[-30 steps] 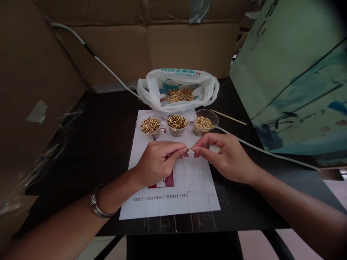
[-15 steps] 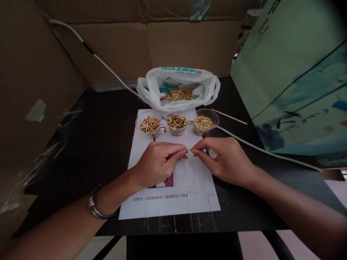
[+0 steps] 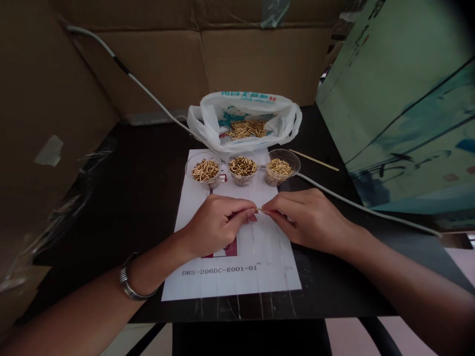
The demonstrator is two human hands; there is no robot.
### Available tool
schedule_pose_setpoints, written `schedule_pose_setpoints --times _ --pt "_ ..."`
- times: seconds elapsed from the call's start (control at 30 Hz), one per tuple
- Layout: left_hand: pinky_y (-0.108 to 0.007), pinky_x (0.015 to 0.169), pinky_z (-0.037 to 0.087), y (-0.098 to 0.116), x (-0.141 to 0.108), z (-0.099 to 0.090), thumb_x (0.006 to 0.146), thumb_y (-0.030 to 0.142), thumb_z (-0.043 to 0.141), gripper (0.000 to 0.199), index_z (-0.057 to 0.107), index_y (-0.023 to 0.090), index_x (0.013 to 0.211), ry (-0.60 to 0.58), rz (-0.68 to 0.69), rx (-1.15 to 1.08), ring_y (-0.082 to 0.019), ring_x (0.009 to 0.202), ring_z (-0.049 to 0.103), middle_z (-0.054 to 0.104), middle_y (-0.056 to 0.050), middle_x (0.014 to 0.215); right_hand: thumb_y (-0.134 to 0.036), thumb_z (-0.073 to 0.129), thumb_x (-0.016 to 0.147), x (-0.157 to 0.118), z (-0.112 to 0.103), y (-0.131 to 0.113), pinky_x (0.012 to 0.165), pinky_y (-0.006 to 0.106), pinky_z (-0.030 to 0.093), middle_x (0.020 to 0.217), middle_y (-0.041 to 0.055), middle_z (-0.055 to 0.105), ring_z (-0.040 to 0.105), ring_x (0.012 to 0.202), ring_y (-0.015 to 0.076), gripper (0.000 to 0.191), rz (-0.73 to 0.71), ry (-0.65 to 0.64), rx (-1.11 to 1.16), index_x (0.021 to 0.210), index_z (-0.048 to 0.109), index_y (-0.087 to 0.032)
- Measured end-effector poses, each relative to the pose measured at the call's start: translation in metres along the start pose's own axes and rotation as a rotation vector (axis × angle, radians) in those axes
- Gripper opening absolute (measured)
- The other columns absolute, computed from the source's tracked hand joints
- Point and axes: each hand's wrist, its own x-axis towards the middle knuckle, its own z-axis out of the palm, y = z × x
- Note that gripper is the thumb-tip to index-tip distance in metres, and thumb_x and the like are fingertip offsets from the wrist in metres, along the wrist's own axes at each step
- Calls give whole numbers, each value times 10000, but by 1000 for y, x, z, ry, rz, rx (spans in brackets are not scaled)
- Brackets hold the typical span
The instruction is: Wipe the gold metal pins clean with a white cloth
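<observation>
Between the fingertips of both hands is a thin brass-coloured pin (image 3: 259,209), held level above the printed sheet (image 3: 267,257). My left hand (image 3: 218,222) pinches its left end, and my right hand (image 3: 309,215) pinches the right end. The fingers cover most of the pin, so I cannot tell whether it is one piece or two. Just beyond the hands stand three clear plastic cups in a row: a left cup (image 3: 189,173), a middle cup (image 3: 243,182) and a right cup (image 3: 295,163), each filled with small brass-coloured metal pieces.
Behind the cups, a white plastic bag (image 3: 208,133) lies open with longer brass-coloured pins (image 3: 247,129) inside. A thin stick (image 3: 313,159) rests at the right. A white cable (image 3: 156,99) crosses the dark table (image 3: 148,198). Cardboard (image 3: 260,64) and a painted panel (image 3: 408,113) surround it.
My right fingers have shifted slightly down and closed more tightly together around the pin's end. The left hand has barely moved, and the cups and bag stay where they were.
</observation>
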Motion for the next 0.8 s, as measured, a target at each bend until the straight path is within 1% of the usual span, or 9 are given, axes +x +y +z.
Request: schedule_pose_setpoints --times 0.13,0.23,0.3,0.4,0.47,0.57,0.67,0.8 --pt "-201 611 453 -1 -1 -1 887 150 542 172 714 168 886 10 74 80 -95 651 621 693 3 736 -197 515 903 0 0 2 571 248 413 756 18 650 602 649 116 148 -16 1 41 878 649 -139" --pt "-202 625 473 0 -1 0 867 131 557 163 714 170 893 69 89 66 -105 670 639 708 -4 766 -189 555 886 1 0 0 587 231 428 757 12 662 604 648 102 115 9 69 80 889 657 -137" --pt "-193 593 485 1 0 1 862 150 570 150 715 162 899 99 27 -11 -109 653 649 716 -12 768 -177 588 869 3 0 -2 590 209 434 756 -3 676 604 629 81 88 37 148 110 887 667 -141" --pt "-180 562 503 3 1 2 859 198 588 146 720 145 891 90 -134 -194 -114 633 656 717 -25 736 -163 621 850 4 0 -5 605 186 446 766 -18 693 615 632 65 69 55 229 140 886 678 -149" --pt "-175 596 528 4 2 2 856 221 601 147 722 142 882 101 -228 -345 -110 652 659 720 -29 749 -162 631 842 4 0 -6 612 186 452 775 -18 699 623 644 67 68 59 246 146 887 682 -152" --pt "-174 615 553 3 4 2 848 255 625 146 724 154 880 122 -328 -577 -95 642 655 724 -24 770 -164 635 838 4 3 -6 607 195 458 783 -12 702 630 651 76 70 63 246 153 888 684 -155" --pt "-170 618 566 1 5 2 819 259 666 124 735 173 874 83 -387 -702 -92 640 665 728 -15 765 -165 635 838 4 6 -5 597 201 461 783 -2 704 634 654 85 70 50 258 166 889 681 -154" --pt "-139 620 559 1 4 1 803 236 686 99 747 187 864 12 -396 -731 -84 652 673 725 -3 721 -167 636 834 3 9 -5 574 208 454 762 0 700 620 619 86 58 31 270 174 878 674 -163"
